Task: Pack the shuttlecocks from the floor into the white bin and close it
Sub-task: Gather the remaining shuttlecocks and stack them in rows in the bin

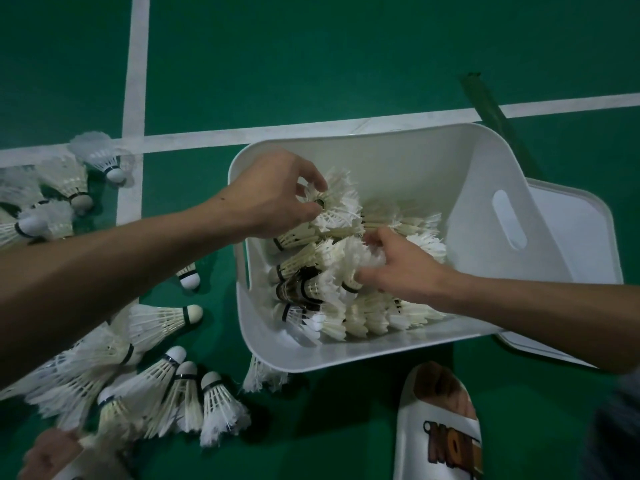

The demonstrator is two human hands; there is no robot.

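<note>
The green floor carries the white bin, open for loading. Its lid lies half hidden behind it. The left hand pinches a nested stack. The right hand grips one packed shuttlecock, likely making room, fingertips buried in feathers. Loose shuttlecocks lie left, some cut off.

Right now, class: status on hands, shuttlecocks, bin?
Left hand pinches white feathered shuttlecock inside white plastic bin. Right hand grips second shuttlecock. Floor shuttlecocks remain; white lid off.
</note>
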